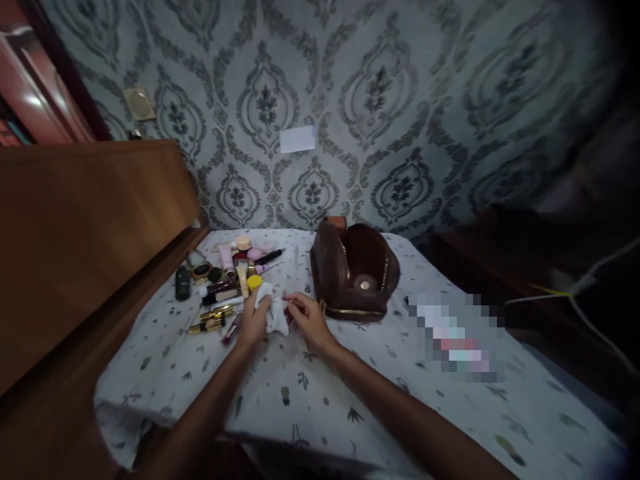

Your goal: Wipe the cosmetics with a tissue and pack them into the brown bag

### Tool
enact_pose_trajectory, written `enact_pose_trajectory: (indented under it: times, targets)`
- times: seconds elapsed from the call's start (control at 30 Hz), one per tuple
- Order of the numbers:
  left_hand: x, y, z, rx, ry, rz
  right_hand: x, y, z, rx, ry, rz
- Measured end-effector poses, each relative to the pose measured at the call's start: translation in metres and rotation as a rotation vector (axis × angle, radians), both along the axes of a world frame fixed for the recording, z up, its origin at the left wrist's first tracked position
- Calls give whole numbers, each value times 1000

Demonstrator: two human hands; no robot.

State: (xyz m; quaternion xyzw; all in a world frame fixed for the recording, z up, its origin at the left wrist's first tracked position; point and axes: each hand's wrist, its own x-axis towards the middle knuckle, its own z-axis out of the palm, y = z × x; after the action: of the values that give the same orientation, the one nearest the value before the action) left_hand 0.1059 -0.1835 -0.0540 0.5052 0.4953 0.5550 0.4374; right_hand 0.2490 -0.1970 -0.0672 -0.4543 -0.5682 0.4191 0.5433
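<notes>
My left hand [254, 321] is closed around a crumpled white cloth or wipe [277, 316], above the front of the table. Close to the cloth's right side, my right hand [311, 323] has its fingers pinched together. A small reddish spot shows at those fingertips, too small to name. Just beyond my left hand lies a group of cosmetics, among them a yellow-capped container [255, 281], a pink tube [226, 259] and gold-and-dark tubes [207, 325]. Behind my right hand stands a brown bag [327, 277], unzipped, with a round pale thing [365, 284] inside.
A white patterned cloth [320, 407] covers the table. Towards the right lies a blurred-out item [455, 340]. Wooden furniture [90, 247] borders the table on the left, and a patterned wall [310, 87] rises behind. A pale cable [537, 299] hangs at the far right.
</notes>
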Motion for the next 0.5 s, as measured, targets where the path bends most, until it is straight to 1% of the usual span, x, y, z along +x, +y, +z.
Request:
enact_pose_trajectory:
  times: [0.07, 0.1, 0.23, 0.37, 0.43, 0.5]
  targets:
    - [-14, 1, 6, 62, 90, -7, -9, 3, -10, -80, 32, 26]
    - [-22, 3, 9, 93, 140, -8, -13, 3, -14, -93, 34, 28]
    - [-57, 17, 18, 176, 337, 52, -17, -1, -24, -41, -29, 35]
    - [-87, 48, 32, 180, 515, 143, -16, -5, -25, -56, -54, 52]
    - [-94, 66, 43, 171, 636, 159, -16, -5, -23, -59, -71, 60]
    - [-95, 84, 55, 161, 775, 148, -16, -7, -21, -58, -96, 61]
